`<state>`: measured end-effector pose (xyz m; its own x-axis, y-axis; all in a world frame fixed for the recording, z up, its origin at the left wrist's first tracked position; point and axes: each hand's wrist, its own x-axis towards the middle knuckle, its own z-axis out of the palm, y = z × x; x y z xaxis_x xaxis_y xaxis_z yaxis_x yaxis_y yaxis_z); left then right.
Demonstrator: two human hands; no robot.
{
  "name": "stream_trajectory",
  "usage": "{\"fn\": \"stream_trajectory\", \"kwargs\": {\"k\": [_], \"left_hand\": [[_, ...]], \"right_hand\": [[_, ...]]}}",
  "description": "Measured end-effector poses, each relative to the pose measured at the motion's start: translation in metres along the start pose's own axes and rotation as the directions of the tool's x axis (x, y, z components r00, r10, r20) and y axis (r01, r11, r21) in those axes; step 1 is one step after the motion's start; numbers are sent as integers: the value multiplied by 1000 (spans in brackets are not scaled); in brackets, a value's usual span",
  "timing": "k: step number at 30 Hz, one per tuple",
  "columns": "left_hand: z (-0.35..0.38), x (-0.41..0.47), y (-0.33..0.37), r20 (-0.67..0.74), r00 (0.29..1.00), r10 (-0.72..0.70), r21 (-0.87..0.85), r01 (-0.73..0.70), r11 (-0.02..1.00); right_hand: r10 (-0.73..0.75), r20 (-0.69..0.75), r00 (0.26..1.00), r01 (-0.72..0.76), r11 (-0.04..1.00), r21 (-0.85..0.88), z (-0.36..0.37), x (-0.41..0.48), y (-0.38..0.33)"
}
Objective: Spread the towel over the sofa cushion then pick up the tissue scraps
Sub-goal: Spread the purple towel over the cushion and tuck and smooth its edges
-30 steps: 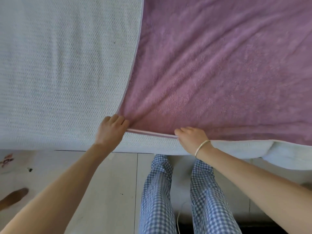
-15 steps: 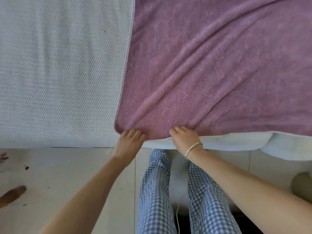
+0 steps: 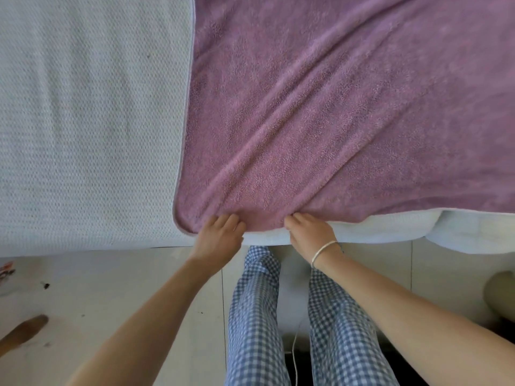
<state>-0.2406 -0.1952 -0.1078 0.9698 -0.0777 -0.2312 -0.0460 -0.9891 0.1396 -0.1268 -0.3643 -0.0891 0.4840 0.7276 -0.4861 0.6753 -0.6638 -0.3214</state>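
Note:
A purple towel [image 3: 334, 107] lies across the right part of the white textured sofa cushion [image 3: 89, 121], with diagonal creases running to its near left corner. My left hand [image 3: 220, 235] grips the towel's near edge close to that rounded corner. My right hand [image 3: 309, 232], with a pale bracelet at the wrist, pinches the same edge a little to the right. Both hands sit at the cushion's front rim. No tissue scraps are plainly in view.
Pale tiled floor [image 3: 111, 302] runs below the cushion, with small dark specks and a colourful scrap [image 3: 7, 270] at the far left. A brown object [image 3: 23, 331] pokes in at lower left. My checked trouser legs [image 3: 259, 316] stand against the sofa front; a white cord hangs between them.
The towel's near edge and corner have been drawn toward the cushion's front rim, and my left hand has shifted right along the edge, closer to my right hand.

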Motion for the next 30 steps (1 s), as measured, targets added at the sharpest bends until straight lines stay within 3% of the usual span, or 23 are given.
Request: {"fn": "stream_trajectory", "kwargs": {"k": [2,8,12,20,25,30], "left_hand": [[-1,21,16,4,1000,14,-7,-14,1000],[-12,73,62,-11,999,41,-38,-41,998],[-11,102,98,-31,991,133,36,-132,991],[-10,162,176,4,987,160,62,-160,985],[-8,197,210,-26,980,196,83,-193,978],[-12,213,221,-2,985,174,74,-173,982]], "right_hand": [[-34,-53,998,25,987,-156,-6,-3,18],[24,-173,985,-90,918,-387,-24,-20,88],[67,-237,969,-162,899,-408,-31,-40,143],[190,-236,953,-275,869,-411,-38,-77,235],[42,-211,977,-126,908,-400,-33,-76,263],[-158,-372,915,-7,914,-405,-30,-69,281]]}}
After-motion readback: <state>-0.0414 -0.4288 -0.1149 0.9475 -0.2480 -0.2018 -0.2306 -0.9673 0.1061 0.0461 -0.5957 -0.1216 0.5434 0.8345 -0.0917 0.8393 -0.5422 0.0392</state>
